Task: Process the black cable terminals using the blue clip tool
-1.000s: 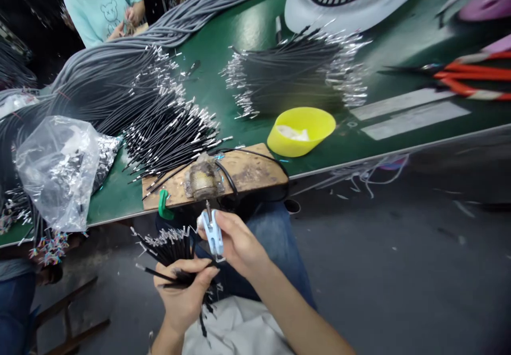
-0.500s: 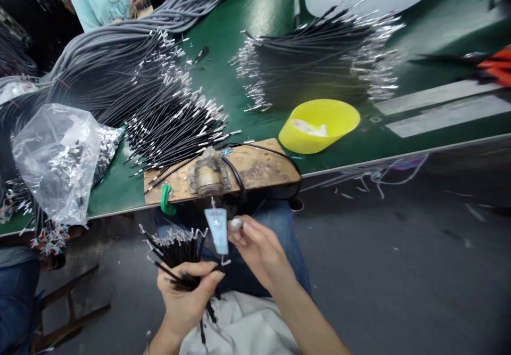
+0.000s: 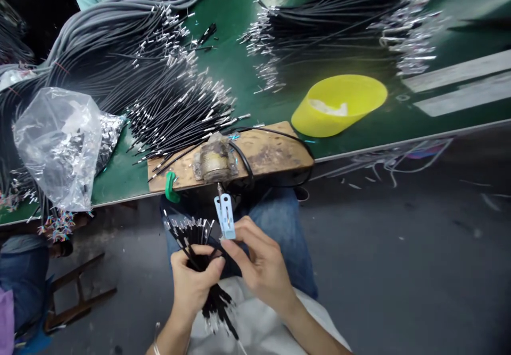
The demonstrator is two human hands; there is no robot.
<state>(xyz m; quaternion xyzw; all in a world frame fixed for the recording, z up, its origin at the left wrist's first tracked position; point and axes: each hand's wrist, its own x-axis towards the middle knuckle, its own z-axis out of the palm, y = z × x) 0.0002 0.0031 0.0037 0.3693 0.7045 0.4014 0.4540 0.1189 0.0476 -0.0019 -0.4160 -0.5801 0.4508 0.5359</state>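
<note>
My left hand is closed around a bundle of short black cables with silvery, stripped ends fanning out above and below the grip. Its thumb and forefinger pinch one cable near the clip. A light-blue clothespin hangs from the shaft of a small, grimy motor. Beside the clothespin's lower end, my right hand has thumb and fingers pinched together. Whatever lies between those fingertips is too small to make out. The motor sits on a wooden board at the table edge.
Heaps of black cables with silvery ends lie behind the motor. A yellow cup with white material stands to the right. At left are a clear plastic bag and a green clamp. A person in light blue is across the table.
The clothespin has turned on the shaft, from its broad side to showing both legs. My right hand has shifted from beside it to its lower end. The view has shifted slightly.
</note>
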